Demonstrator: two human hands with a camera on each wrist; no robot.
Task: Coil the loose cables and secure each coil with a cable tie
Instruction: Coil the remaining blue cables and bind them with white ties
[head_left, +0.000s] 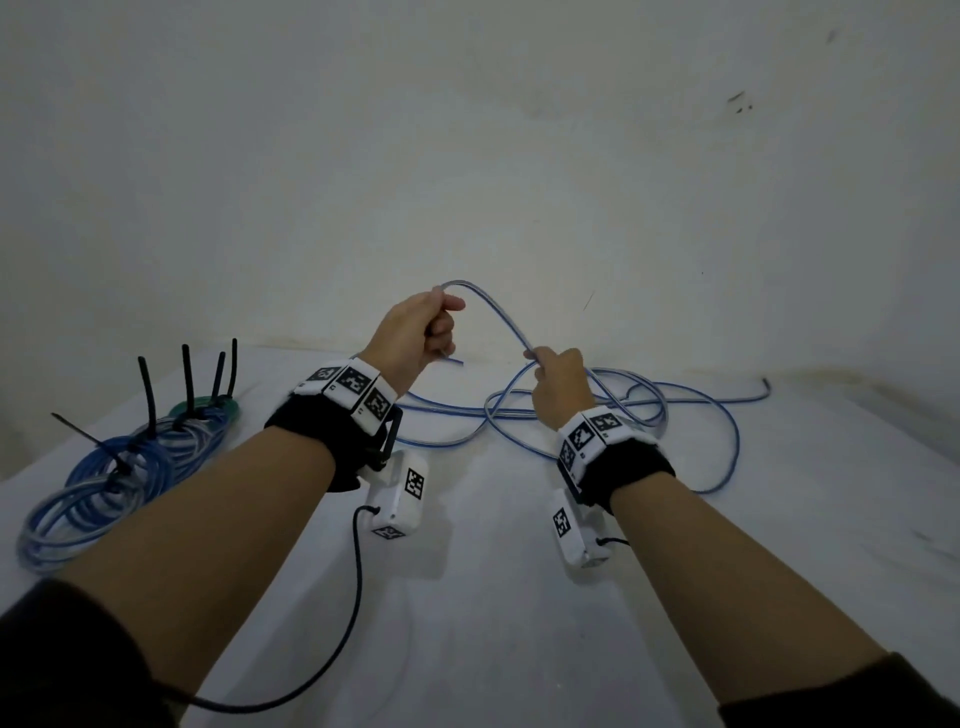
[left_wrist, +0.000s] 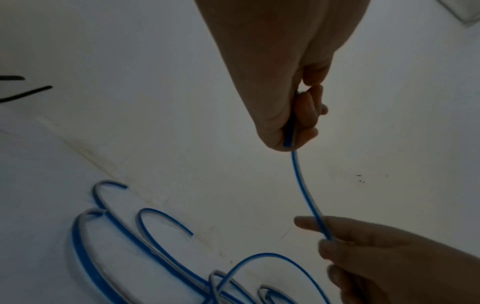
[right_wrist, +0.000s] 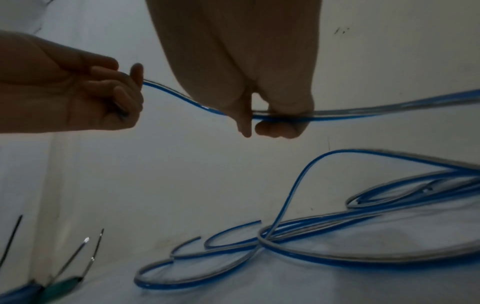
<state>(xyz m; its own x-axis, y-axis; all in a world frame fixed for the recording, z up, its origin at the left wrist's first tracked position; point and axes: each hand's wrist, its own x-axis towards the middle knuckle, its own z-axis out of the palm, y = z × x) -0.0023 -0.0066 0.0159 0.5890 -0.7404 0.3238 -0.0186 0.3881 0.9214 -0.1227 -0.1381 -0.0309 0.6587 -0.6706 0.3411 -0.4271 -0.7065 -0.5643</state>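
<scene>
- Loose blue-and-clear flat cable (head_left: 613, 415): most of it lies in slack, overlapping loops on the white cloth-covered surface (head_left: 493, 597), ahead and to the right of the hands; one stretch is raised off the surface and arches between them.
- Left hand (head_left: 415, 332): fingers curled round the cable near its free end, which pokes out below the fist. The left wrist view confirms the cable running through the closed fingers (left_wrist: 306, 115).
- Right hand (head_left: 558, 384): pinches the cable further along, between thumb and curled fingers (right_wrist: 280, 127), as the right wrist view shows.
- Step in hand, as judged: the start of coiling this cable; no turn has been formed in the hands yet.
- Next move, as judged: the right hand should bring its stretch across to the left to lay the first loop, with slack drawn cleanly from the crossed loops, which could snag.
- Finished work: bundles of coiled blue cables (head_left: 104, 478) lie at the left, bound with black cable ties (head_left: 148, 395) whose tails stand up untrimmed.
- Room: a plain pale wall (head_left: 467, 156) with a few dark marks stands right behind the surface; the light is dim.
</scene>
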